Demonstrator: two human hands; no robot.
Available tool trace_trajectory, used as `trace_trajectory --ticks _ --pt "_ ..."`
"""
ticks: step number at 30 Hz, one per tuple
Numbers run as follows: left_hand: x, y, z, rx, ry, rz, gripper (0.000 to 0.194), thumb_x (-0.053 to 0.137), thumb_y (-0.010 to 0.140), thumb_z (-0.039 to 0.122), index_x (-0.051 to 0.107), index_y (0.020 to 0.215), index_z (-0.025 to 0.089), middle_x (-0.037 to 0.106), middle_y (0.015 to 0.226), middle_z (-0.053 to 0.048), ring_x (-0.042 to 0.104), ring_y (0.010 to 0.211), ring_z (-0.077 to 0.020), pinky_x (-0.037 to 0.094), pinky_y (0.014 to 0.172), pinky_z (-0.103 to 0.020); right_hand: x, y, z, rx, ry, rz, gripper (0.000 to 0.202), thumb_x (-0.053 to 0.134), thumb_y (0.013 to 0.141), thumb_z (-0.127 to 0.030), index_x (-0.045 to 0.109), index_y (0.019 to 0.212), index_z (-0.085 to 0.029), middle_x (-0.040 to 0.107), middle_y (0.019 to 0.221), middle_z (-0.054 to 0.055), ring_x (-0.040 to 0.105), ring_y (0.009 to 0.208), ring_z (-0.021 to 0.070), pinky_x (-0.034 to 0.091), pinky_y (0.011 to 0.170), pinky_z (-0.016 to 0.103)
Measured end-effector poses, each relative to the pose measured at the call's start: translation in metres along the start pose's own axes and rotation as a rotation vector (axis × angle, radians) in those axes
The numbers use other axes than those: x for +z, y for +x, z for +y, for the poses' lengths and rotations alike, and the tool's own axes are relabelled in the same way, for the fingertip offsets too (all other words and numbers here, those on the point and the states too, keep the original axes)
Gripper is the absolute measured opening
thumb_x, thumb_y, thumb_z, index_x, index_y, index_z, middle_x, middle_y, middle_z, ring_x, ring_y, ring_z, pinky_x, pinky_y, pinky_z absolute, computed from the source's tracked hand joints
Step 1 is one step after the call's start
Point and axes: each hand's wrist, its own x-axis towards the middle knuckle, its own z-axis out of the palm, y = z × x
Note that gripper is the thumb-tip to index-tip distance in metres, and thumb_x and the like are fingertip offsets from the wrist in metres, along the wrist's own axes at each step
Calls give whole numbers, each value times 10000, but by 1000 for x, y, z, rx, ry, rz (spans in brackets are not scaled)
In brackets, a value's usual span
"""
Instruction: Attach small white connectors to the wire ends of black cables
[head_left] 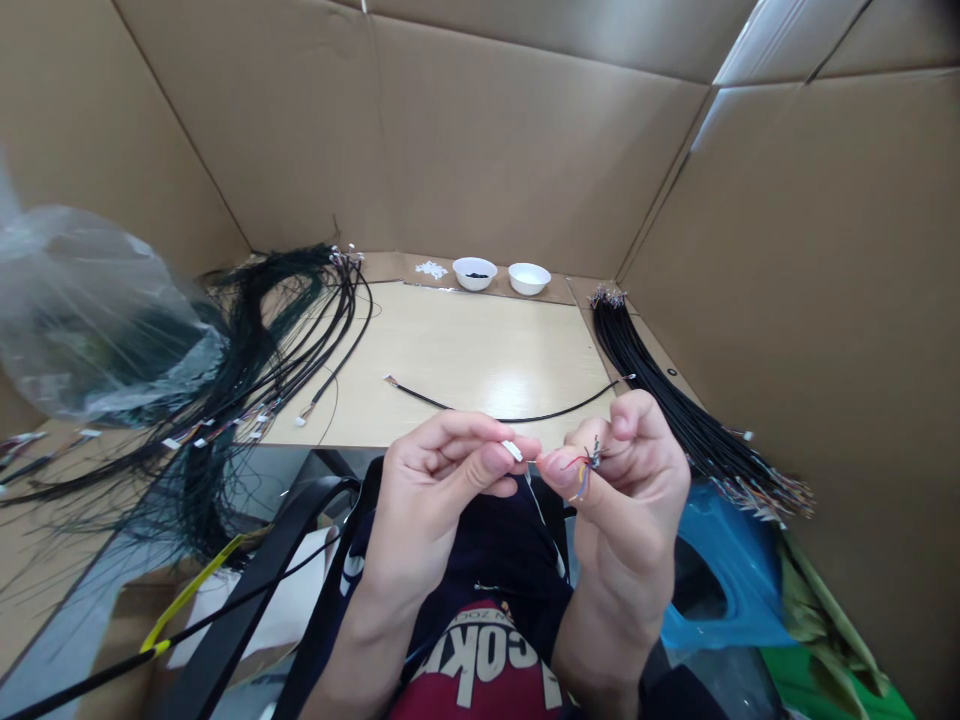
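Note:
Between the thumb and fingers of my left hand (450, 470) is a small white connector (513, 451). My right hand (626, 475) pinches thin coloured wires (582, 478), whose loose ends with small metal tips stick up past the thumb. One thin wire spans the small gap between both hands and meets the connector; how far it goes in is too small to tell. Just beyond my hands, a black cable (517, 419) with a white connector at each end lies curved on the table (480, 345).
Black cables (637, 365) lie bundled at right. More cables (330, 330) and dark thin strands (255, 310) spread at left beside a clear plastic bag (97, 310). At the back are white pieces (431, 270), a bowl (475, 266) with dark bits and another bowl (529, 273). Cardboard walls (525, 150) enclose the table.

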Motion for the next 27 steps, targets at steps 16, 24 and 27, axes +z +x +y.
trace_trajectory --ticks 16,24,27 --pt "-2 -2 11 23 -60 -102 224 875 879 177 777 1056 274 785 729 71 717 619 -40 605 637 -60 -1 1 0 16 42 -67 429 887 770 -20 540 882 -248 717 658 -90 676 545 109 584 555 196" --pt "-1 -3 9 38 -81 -115 288 845 906 143 641 1093 221 788 720 68 723 619 -51 605 643 -75 -3 0 0 38 61 -73 419 902 787 -40 543 863 -243 743 687 -84 713 564 111 610 573 190" --pt "0 -4 11 27 -57 -94 295 843 909 141 628 1095 220 788 733 75 718 624 -44 598 647 -71 -3 1 1 38 91 -92 413 902 784 -29 554 859 -237 757 686 -77 719 568 105 612 576 171"
